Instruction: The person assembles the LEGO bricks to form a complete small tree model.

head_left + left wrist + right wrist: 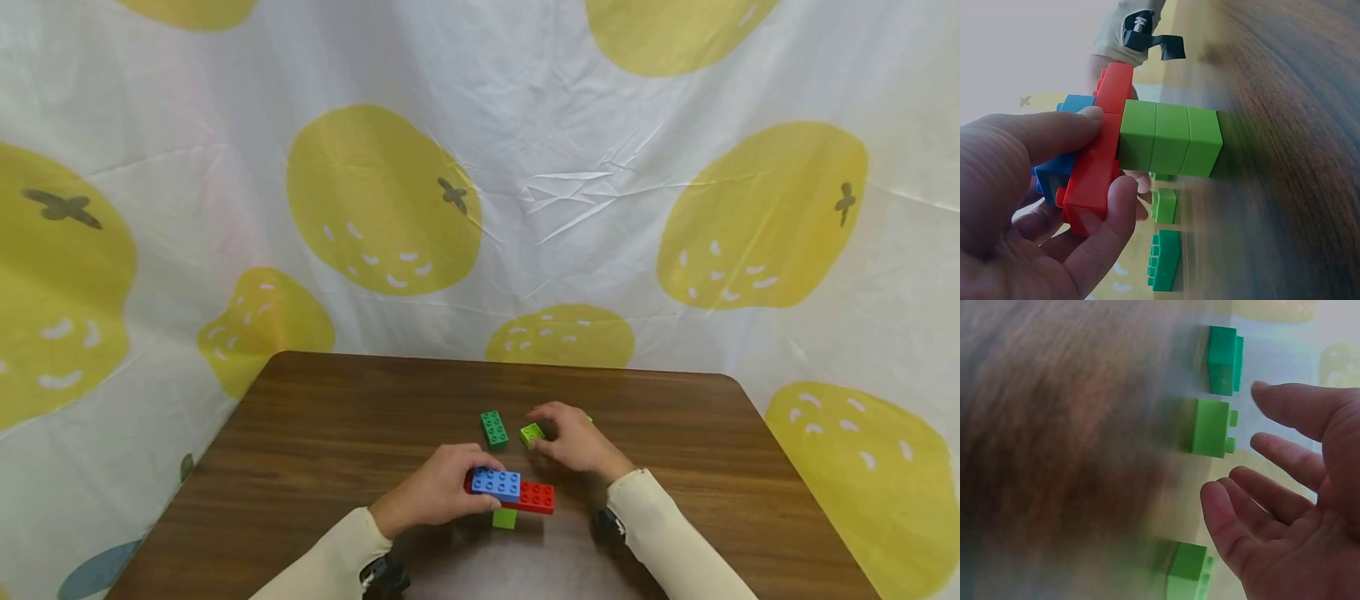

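My left hand (450, 487) grips a toy-brick build between thumb and fingers, over the near middle of the table. In it, a blue brick (497, 483) sits on top of red bricks (1092, 172), and a stack of three lime green bricks (1169, 139) stands under the red. My right hand (577, 440) hovers with spread fingers around a small lime green brick (532, 434) lying studs up; in the right wrist view the fingertips are apart from this brick (1211, 428).
A dark green brick (494, 429) lies left of the small lime one. Another lime brick (1186, 575) is mostly hidden behind my right hand in the head view. The brown wooden table (337, 417) ends at a hanging white cloth (540, 250) with yellow fruit prints.
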A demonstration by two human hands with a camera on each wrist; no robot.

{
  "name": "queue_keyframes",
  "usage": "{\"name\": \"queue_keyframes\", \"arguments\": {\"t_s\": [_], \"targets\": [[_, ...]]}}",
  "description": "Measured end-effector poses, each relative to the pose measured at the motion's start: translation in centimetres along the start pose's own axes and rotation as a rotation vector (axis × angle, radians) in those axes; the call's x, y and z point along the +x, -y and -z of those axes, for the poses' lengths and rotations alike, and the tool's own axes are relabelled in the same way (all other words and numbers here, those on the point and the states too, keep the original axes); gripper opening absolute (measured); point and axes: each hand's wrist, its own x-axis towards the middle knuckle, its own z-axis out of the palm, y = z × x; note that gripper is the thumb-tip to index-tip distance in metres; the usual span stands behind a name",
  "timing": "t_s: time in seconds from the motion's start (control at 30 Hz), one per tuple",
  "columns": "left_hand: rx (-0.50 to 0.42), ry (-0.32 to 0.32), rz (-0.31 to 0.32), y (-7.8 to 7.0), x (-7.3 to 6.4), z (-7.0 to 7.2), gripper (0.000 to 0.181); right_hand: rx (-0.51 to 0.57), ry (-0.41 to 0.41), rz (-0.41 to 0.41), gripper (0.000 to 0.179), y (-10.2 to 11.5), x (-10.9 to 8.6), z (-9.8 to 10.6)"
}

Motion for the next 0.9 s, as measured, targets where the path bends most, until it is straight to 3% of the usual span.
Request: {"name": "queue_keyframes", "arguments": {"t_s": [0.2, 0.4, 0.67, 0.9], "targets": [[-0.018, -0.012, -0.019, 0.4, -0.1, -0.3, 0.038, 0.007, 0.078, -0.049, 0.041, -0.2, 0.4, -0.7], [-0.03, -0.026, -0.036, 0.8, -0.2, -0.4, 0.037, 0.0, 0.095, -0.072, 0.036, -0.1, 0.7, -1.0], [-0.037, -0.029, -0.034, 0.8, -0.4, -0.4, 0.044, -0.007, 0.058, -0.101, 0.031, 0.1, 0.3, -0.7], [-0.031, -0.073, -0.03, 0.6, -0.6, -0.2, 0.043, 0.011, 0.011, -0.05, 0.032, 0.9, -0.5, 0.1]]}}
